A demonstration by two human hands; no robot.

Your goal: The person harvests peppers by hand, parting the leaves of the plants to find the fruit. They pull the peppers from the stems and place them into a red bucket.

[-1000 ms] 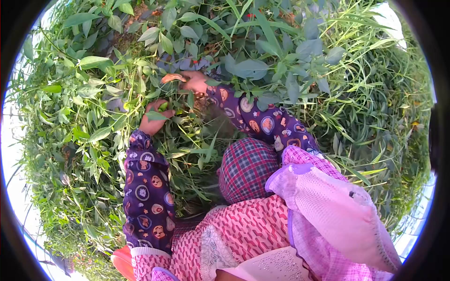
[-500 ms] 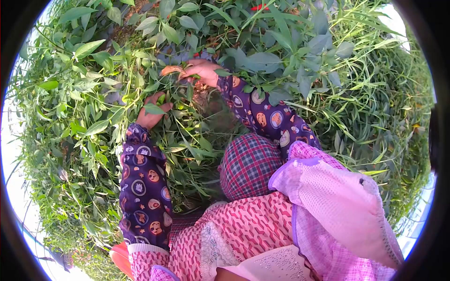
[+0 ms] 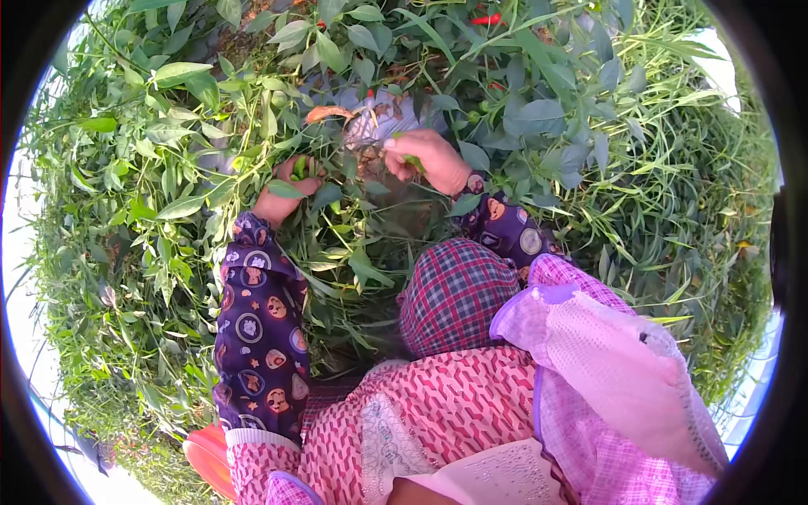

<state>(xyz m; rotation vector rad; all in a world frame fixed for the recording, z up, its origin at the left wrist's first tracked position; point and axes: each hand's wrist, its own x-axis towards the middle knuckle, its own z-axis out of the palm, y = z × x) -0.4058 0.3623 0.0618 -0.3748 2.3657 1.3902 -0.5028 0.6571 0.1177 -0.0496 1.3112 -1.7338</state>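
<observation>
My left hand [image 3: 289, 192] is closed around green chili peppers [image 3: 300, 168], among the leaves of a chili plant [image 3: 244, 164]. A leaf partly covers its fingers. To the right, my right hand [image 3: 427, 160] is curled with thumb and fingertips pinched together. Something green, like a chili pepper [image 3: 413, 162], shows between its fingers. A dry orange-brown leaf [image 3: 330, 113] hangs just above and between both hands, touched by neither. Behind my right hand lies greyish plastic sheeting [image 3: 396, 118] on the ground.
Red chilies [image 3: 486, 18] show among the leaves at the top. Tall grass [image 3: 673, 168] grows thickly on the right. Below my hands are my knee in checked cloth [image 3: 459, 295] and a pink-purple cloth [image 3: 606, 362]. A red rounded object [image 3: 210, 459] is at lower left.
My right hand has moved right and slightly down, away from the dry leaf it was touching. My left hand stays near the same stems, with more of the green peppers showing.
</observation>
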